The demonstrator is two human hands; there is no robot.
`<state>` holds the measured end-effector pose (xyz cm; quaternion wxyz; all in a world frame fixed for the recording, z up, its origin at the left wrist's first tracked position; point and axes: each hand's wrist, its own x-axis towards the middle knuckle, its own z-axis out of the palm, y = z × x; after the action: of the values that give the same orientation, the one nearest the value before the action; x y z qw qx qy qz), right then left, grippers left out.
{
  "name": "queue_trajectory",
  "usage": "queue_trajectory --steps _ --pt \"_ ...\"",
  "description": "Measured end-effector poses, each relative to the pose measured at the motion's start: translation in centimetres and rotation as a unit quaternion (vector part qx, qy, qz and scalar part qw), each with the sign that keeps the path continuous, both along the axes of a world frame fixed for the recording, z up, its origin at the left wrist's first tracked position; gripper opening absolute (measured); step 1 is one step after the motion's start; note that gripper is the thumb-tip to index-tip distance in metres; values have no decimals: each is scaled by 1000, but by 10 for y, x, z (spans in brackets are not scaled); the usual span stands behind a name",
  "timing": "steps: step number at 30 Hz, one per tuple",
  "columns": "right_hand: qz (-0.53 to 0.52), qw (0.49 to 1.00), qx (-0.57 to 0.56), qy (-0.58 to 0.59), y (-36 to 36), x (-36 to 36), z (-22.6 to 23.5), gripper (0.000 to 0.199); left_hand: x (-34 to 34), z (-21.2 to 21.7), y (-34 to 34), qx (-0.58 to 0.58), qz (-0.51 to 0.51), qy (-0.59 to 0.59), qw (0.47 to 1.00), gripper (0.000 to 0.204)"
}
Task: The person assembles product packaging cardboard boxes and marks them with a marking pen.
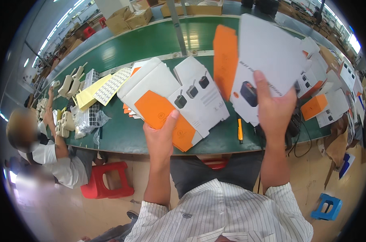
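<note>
My left hand [159, 135] is closed on a flat, unfolded white carton [205, 107] with an orange panel and pictures of small dark devices; its thumb lies on the orange panel. More flat cartons [144, 82] lie beneath and behind it on the table. Raised to the right, my right hand [276, 107] grips another flat carton [269, 52], white with a dark device picture. An orange flap [225, 54] stands out on that carton's left side. The right thumb presses on its face, while the other fingers are hidden behind it.
The green table [215, 139] bears an orange pen-like tool [240, 131], black cables [298, 139] and label sheets [112, 86]. Cartons pile up at the right [328, 105]. At the left a co-worker [58, 161] sits by beige devices [72, 82]. Red [106, 181] and blue [327, 206] stools stand below.
</note>
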<state>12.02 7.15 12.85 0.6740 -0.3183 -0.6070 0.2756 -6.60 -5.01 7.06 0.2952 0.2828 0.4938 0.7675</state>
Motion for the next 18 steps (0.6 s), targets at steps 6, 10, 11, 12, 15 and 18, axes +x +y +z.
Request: queue_trajectory --steps 6,10,11,12,15,18 --pt "-27 995 40 -91 -14 -20 -5 25 7 -5 11 35 54 -42 997 25" --pt "-36 943 211 -256 -66 -56 -23 44 26 -22 11 73 40 -80 993 41" --pt "-40 943 200 -264 -79 -68 -32 44 31 -25 2 50 15 -18 998 43" --pt "-37 938 204 -278 -87 -74 -38 42 31 -27 0 49 14 -15 999 43" --pt "2 939 188 -289 -97 -74 -44 45 28 -34 -5 48 -14 -86 995 42" --pt "25 920 188 -344 -100 -72 -48 49 28 -42 -9 48 -36 -161 985 41"
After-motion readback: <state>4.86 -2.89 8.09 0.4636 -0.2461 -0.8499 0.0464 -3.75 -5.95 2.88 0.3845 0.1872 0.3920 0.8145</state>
